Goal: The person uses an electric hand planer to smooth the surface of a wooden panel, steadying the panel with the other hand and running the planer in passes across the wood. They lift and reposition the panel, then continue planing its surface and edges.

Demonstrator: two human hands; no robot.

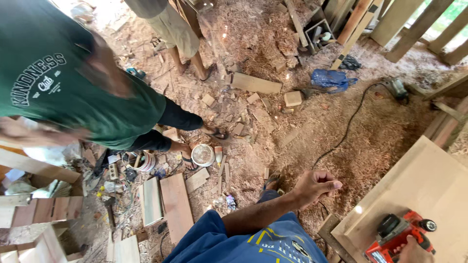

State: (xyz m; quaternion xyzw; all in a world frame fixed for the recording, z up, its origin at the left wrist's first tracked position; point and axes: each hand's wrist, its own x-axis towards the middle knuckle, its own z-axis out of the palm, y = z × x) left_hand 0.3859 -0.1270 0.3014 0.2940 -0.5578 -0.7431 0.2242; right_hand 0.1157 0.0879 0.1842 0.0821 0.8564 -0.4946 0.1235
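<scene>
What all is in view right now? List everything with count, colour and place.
power tool: one, red and black, on the panel at lower right
wooden panel: one, pale, right edge
black cord: one, across the sawdust floor
blue bag: one, upper middle
white bucket: one, floor centre-left
planks: several, brown and pale, lower left
wood offcuts: many, scattered on the floor
co-worker in green shirt: one, bending at left
second person's legs: top centre
left hand: loosely curled, empty, above the floor
right hand: on the power tool, partly cut off
</scene>
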